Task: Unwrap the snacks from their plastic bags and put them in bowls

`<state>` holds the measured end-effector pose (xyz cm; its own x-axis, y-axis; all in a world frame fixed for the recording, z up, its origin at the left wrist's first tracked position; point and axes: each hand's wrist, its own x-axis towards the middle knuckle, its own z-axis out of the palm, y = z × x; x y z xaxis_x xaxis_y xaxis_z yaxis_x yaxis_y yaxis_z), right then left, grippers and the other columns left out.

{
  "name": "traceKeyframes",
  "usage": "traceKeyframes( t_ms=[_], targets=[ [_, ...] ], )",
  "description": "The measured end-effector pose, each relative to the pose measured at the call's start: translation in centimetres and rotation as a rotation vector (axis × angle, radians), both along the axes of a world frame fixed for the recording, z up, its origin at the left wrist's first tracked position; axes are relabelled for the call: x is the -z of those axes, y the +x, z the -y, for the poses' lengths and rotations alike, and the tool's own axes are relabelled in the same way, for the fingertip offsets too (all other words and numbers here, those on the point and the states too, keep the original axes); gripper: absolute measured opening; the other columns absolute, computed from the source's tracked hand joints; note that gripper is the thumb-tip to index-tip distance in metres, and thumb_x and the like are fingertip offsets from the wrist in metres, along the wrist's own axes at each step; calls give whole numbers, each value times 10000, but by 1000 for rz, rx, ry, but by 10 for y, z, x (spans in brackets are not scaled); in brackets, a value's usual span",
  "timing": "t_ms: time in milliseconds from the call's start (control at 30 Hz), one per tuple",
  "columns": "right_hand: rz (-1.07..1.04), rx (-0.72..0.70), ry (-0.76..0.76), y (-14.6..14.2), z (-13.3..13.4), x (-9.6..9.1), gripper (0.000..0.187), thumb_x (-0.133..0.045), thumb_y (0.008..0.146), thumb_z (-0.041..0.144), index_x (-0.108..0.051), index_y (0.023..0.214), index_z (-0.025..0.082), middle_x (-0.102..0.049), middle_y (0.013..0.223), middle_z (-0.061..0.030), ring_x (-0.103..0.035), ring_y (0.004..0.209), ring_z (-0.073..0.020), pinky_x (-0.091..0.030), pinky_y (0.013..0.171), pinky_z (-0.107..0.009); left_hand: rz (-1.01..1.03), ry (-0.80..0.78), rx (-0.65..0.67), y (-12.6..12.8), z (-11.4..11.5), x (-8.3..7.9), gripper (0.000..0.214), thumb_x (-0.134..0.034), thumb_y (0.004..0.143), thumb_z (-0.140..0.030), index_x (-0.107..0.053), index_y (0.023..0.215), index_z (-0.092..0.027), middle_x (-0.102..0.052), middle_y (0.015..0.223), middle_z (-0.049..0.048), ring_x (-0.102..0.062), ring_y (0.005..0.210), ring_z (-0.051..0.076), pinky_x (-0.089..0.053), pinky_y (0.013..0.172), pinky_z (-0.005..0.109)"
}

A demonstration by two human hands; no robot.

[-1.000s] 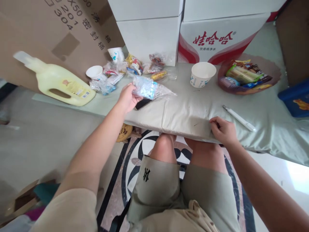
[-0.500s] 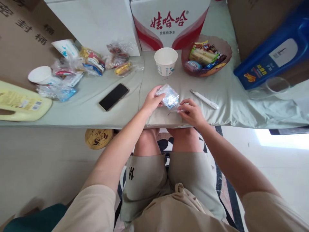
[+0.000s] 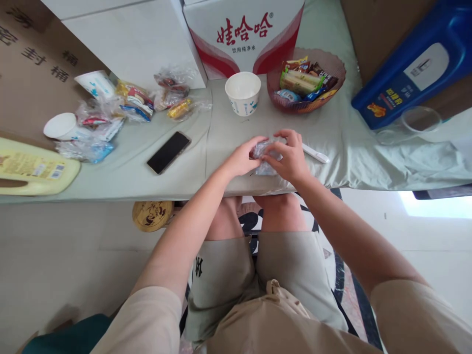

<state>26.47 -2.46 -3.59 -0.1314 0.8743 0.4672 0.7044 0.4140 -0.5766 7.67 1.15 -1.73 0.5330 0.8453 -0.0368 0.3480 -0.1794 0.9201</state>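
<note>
A small clear plastic packet [image 3: 266, 168] with bluish-white markings lies between my two hands, just above the cloth near the table's front edge. My left hand [image 3: 246, 156] is closed around its left side. From the right, my right hand [image 3: 288, 153] pinches the plastic at the top with thumb and fingers, hiding much of it. What is inside the packet cannot be made out. Close by on the right lies a white utility knife [image 3: 315, 153], partly covered by my right hand. Beyond my hands stands a white paper cup [image 3: 243, 94] with blue print.
A pinkish bowl [image 3: 334, 105] of wrapped snacks stands behind on the right. A phone [image 3: 168, 152] lies on the left, near snack wrappers [image 3: 99, 150] and tipped paper cups [image 3: 61, 127]. A blue jug [image 3: 401, 73], a clear cup [image 3: 420, 120] and cartons [image 3: 243, 42] edge the table.
My right hand has moved up and left onto the packet's upper part, and my left hand has shifted right. The packet is more covered now. The view has shifted slightly.
</note>
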Motion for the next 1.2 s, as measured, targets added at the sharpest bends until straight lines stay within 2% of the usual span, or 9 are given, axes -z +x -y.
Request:
traceKeyframes(
  t_ms=[67, 167, 333, 533, 667, 800, 933, 1067, 1200],
  targets=[
    [-40, -20, -52, -1, -3, -4, 444, -714, 822, 506, -659, 1172, 239, -537, 1350, -157, -535, 1211, -342, -449, 1007, -548, 41, -96, 11, -6, 2, -3, 651, -657, 735, -98, -569, 1376, -166, -703, 1123, 89, -664, 870, 174, -555, 833, 340],
    [-132, -74, -255, -1, -2, -7, 631, -744, 766, 494, -558, 1310, 235, -615, 1229, -131, -611, 1022, -283, -515, 890, -479, 147, -246, -2, -17, 11, 1, 742, -708, 757, -190, -491, 1466, -227, -709, 987, 58, -680, 812, 185, -568, 808, 372],
    [-427, 97, -498, -7, 9, -6, 514, -735, 722, 429, -582, 1178, 247, -610, 932, -23, -588, 804, -190, -514, 768, -381, 274, -369, -164, -26, 27, 6, 1119, -859, 628, -210, -268, 1574, -303, -687, 1007, 41, -683, 811, 162, -564, 869, 389],
    [-986, 151, -685, -35, 24, 3, 474, -666, 717, 516, -445, 1064, 280, -542, 813, 38, -546, 670, -144, -448, 552, -264, 517, -491, -441, -15, 40, 0, 804, -787, 736, -300, -392, 1435, -345, -673, 1141, 48, -675, 915, 168, -582, 833, 354],
    [-672, 153, -573, -25, 24, 2, 365, -628, 775, 501, -510, 1017, 254, -577, 823, 5, -584, 716, -174, -506, 642, -323, 329, -337, -492, -11, 36, 11, 738, -757, 694, -162, -477, 1369, -265, -655, 1181, 69, -653, 928, 172, -577, 808, 328],
    [-61, 338, -183, 28, 22, 2, 350, -612, 814, 391, -631, 1110, 206, -650, 1074, -140, -605, 985, -301, -497, 881, -486, 104, 30, -497, -23, 26, 25, 696, -691, 699, -93, -518, 1351, -265, -659, 1177, 44, -632, 823, 133, -548, 829, 310],
    [290, 417, -198, 77, 28, 5, 331, -571, 847, 370, -696, 1075, 166, -668, 1089, -198, -594, 1009, -371, -462, 896, -544, -97, 212, -476, -30, 30, 29, 433, -664, 735, -120, -645, 1154, -224, -683, 1083, 41, -600, 743, 130, -530, 791, 294],
    [221, 361, -235, 81, 40, -2, 330, -470, 910, 374, -721, 1001, 182, -707, 938, -153, -640, 874, -313, -488, 797, -442, -88, 302, -389, -28, 38, 26, 179, -607, 863, -250, -703, 1009, -211, -685, 1072, 59, -618, 841, 157, -521, 770, 274],
    [-8, 202, -260, 41, 50, -12, 318, -424, 952, 385, -696, 919, 225, -690, 744, -67, -642, 706, -237, -478, 699, -350, -120, 283, -429, -24, 39, 26, 135, -579, 902, -275, -687, 934, -201, -685, 986, 43, -612, 772, 142, -508, 782, 286]
  ],
)
